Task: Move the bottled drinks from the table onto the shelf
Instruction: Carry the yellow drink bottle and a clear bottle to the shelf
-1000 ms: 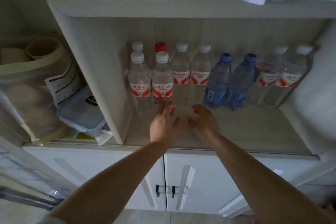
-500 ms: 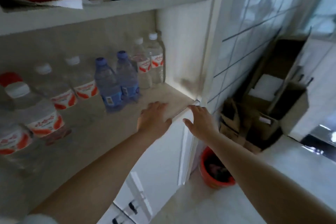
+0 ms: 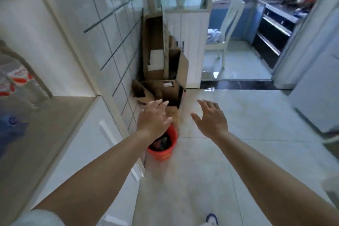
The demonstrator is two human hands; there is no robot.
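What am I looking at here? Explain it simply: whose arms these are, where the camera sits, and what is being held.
There is no machine. A person wears one wide camera on the head, pointing forward and down, so you see their own two bare arms reaching out. The left hand and the right hand are both open and hold nothing. The view looks along a tiled floor. At the far left edge is the shelf, with blurred bottles standing on it. Below the left hand, on the floor, is a red bucket; behind it stand cardboard boxes. Further back is a white chair. No table shows in this picture.
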